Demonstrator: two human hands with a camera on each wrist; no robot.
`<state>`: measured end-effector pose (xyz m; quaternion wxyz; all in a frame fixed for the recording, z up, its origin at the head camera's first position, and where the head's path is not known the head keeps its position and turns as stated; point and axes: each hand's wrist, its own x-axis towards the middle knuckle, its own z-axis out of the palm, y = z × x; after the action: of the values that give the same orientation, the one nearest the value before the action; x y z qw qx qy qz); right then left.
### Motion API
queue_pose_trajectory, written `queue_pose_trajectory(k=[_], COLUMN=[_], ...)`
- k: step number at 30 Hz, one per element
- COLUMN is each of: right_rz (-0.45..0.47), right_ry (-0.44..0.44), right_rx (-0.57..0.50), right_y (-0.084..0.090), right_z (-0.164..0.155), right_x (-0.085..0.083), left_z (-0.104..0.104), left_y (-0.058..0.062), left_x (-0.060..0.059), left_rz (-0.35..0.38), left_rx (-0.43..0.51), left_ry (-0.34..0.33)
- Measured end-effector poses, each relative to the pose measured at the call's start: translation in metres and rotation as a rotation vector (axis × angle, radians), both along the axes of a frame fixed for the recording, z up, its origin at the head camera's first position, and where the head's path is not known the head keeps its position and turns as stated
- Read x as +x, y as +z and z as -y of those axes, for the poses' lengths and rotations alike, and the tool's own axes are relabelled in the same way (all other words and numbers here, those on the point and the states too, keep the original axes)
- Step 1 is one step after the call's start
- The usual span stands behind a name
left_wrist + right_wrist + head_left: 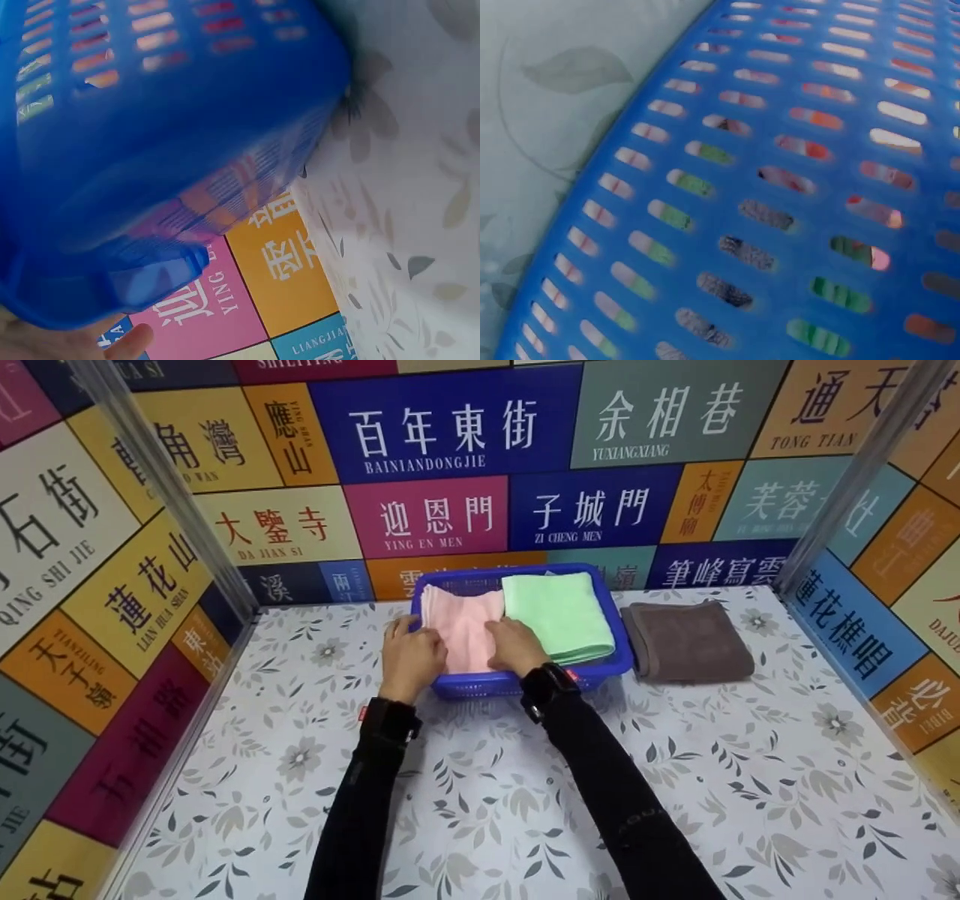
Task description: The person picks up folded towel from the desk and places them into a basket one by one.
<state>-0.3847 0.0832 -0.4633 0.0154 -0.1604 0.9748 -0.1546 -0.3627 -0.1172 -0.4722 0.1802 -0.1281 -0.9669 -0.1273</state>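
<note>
A folded pink towel (466, 622) lies in the left part of a blue plastic basket (480, 684). Next to it in the basket is a folded light-green towel (559, 615). My left hand (412, 660) is at the basket's left rim, beside the pink towel's left edge; the left wrist view shows a fingertip (129, 345) by the rim, but the grip is hidden. With thumb and fingers, my right hand (517, 646) holds the pink towel's right edge. The right wrist view is filled by the basket's slotted wall (742, 187), hiding the fingers.
A folded brown towel (690, 641) lies on the table just right of the basket. The floral-patterned tabletop (480, 810) spreads in front of it. A wall of colourful sign panels (442, 427) stands close behind, with more panels at both sides.
</note>
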Motion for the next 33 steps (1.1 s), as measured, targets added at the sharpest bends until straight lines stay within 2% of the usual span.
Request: queue_pose_trajectory(k=[4, 7, 12, 19, 22, 25, 28, 30, 33], right_rz=[0.005, 0.009, 0.005, -0.013, -0.083, -0.199, -0.297, -0.364, -0.483], right_ry=[-0.017, -0.030, -0.053, -0.049, -0.027, -0.010, -0.001, -0.014, -0.074], right_rx=[0.102, 0.131, 0.116, 0.134, 0.036, -0.148, -0.319, -0.394, -0.491], right_y=[0.000, 0.001, 0.005, 0.007, 0.007, 0.007, 0.010, 0.015, 0.026], right_z=[0.003, 0.007, 0.011, 0.012, 0.007, -0.004, -0.021, -0.039, -0.075], right_x=[0.001, 0.002, 0.003, 0.004, 0.004, 0.005, 0.008, 0.011, 0.013], left_z=[0.003, 0.005, 0.008, 0.007, 0.006, 0.003, 0.000, -0.003, -0.006], left_y=[0.003, 0.006, 0.011, 0.009, 0.007, 0.006, 0.006, 0.006, 0.004], left_x=[-0.001, -0.002, -0.003, -0.003, -0.003, -0.004, -0.003, -0.001, 0.004], left_rz=[0.169, 0.230, 0.249, 0.223, 0.160, 0.080, 0.030, 0.040, 0.104], left_rx=[-0.084, -0.138, -0.193, -0.130, -0.069, -0.011, 0.006, 0.010, -0.003], left_ry=[-0.021, -0.025, -0.024, -0.025, -0.030, -0.040, -0.042, -0.045, -0.063])
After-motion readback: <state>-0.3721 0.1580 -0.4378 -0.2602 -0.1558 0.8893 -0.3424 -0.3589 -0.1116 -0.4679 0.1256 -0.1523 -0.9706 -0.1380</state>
